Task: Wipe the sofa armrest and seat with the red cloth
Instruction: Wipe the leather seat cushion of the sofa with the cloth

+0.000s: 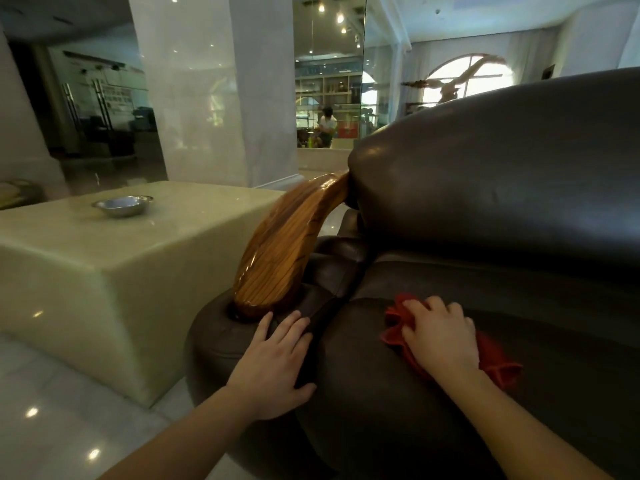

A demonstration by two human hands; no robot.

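Note:
A dark brown leather sofa fills the right half of the view. Its seat cushion (381,393) bulges toward me. The padded armrest (221,341) sits at the left end, with a curved glossy wooden arm piece (284,244) rising from it to the backrest (502,174). My left hand (277,358) rests flat, fingers straight, on the armrest's front beside the seat gap. My right hand (443,334) presses down on the crumpled red cloth (495,358), which lies on the seat cushion and shows at both sides of the hand.
A large pale stone block table (104,265) stands left of the sofa, with a metal bowl (123,204) on top. Shiny white floor tiles (62,427) lie below it. White pillars (207,88) and a glass wall stand behind.

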